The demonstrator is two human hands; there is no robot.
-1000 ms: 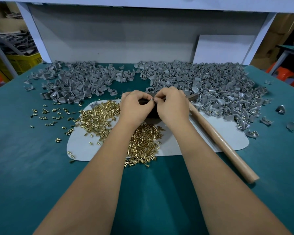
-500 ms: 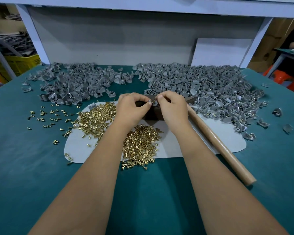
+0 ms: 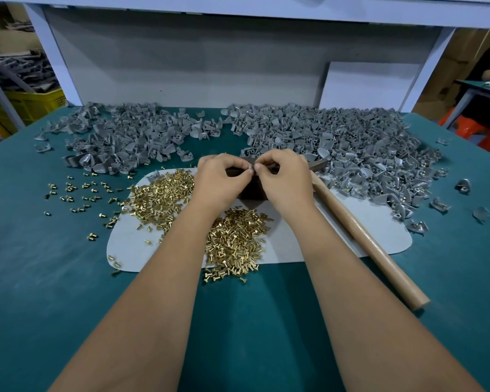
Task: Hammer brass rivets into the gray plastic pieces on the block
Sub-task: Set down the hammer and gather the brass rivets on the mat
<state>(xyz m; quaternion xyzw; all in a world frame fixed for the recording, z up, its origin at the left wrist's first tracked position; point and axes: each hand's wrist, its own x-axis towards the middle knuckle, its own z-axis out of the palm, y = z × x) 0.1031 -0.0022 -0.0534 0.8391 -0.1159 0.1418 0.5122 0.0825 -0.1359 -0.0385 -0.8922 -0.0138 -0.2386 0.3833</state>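
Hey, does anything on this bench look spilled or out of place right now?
Yes. Loose brass rivets lie scattered on the green table, left of the white mat holding the main rivet piles. A few gray pieces also sit apart on the right.

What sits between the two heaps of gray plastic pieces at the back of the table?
In the head view, bare teal table separates the left gray heap from the right gray heap.

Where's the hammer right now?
The hammer lies unheld on the table's right side, beside the right hand, its wooden handle slanting across the white mat toward the person.
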